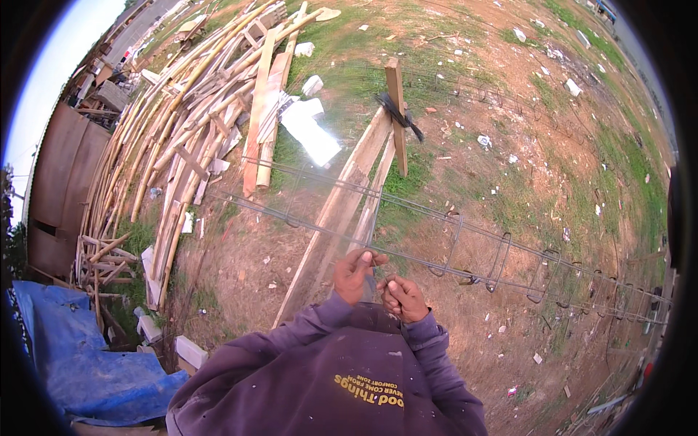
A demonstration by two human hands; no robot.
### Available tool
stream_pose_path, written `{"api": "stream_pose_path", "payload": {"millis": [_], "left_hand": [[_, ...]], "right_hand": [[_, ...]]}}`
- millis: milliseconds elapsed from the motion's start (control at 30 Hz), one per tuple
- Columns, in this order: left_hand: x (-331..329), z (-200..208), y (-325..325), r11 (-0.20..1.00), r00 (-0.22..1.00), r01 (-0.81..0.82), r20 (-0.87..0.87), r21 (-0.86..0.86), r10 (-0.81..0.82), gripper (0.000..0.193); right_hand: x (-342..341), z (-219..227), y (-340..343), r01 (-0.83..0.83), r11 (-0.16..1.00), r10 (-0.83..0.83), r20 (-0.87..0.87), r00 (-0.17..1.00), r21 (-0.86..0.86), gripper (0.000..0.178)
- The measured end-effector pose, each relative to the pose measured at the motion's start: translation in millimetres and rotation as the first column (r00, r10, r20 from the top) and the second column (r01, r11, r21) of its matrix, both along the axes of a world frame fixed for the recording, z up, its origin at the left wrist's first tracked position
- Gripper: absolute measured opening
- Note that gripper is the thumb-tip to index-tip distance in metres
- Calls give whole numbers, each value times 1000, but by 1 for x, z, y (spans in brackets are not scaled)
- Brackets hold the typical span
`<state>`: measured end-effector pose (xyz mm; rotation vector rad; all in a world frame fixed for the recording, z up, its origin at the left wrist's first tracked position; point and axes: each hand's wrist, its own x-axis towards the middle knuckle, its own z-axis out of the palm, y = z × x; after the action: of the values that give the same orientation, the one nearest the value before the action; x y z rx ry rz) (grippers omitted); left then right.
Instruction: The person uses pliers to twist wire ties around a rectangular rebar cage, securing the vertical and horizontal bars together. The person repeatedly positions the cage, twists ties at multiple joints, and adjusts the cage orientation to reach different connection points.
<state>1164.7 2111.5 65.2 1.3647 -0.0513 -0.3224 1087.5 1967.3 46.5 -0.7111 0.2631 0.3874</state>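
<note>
Close in front of my body, both hands are closed in pinches just below a long steel rebar cage (413, 207). My left hand (352, 277) has its thumb and fingers pressed together near the cage's lower bar. Slightly lower and to its right, my right hand (406, 298) has its fingers curled in. A thin dark wire seems to run between the fingertips; its ends are hidden. Square stirrups (457, 245) ring the bars, more closely spaced toward the right. Beneath the cage, a long wooden plank (331, 212) slopes away to an upright wooden stake (395, 91) with black strapping (398, 116) around it.
Bamboo poles and boards (185, 120) lie heaped at the left. White sheets (309, 131) shine beside them. A blue tarpaulin (73, 349) covers something at the lower left, below a brown metal wall (62, 189). Litter dots the grass and bare soil.
</note>
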Motion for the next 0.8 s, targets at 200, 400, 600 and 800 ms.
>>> {"api": "stream_pose_path", "payload": {"millis": [200,400,600,800], "left_hand": [[64,8,14,974,967,-71,-255,-215,14,30],[174,3,94,980,979,193,-59,-46,-195,26],[294,-61,147,352,767,-436,546,828,-336,20],[336,-147,162,252,473,-359,408,899,-781,32]], "right_hand": [[76,19,6,94,335,119,141,983,-938,17],[136,43,28,-128,748,229,73,971,-651,18],[199,38,34,-45,753,11,-56,998,-656,18],[212,32,54,-180,737,112,-146,983,-651,19]]}}
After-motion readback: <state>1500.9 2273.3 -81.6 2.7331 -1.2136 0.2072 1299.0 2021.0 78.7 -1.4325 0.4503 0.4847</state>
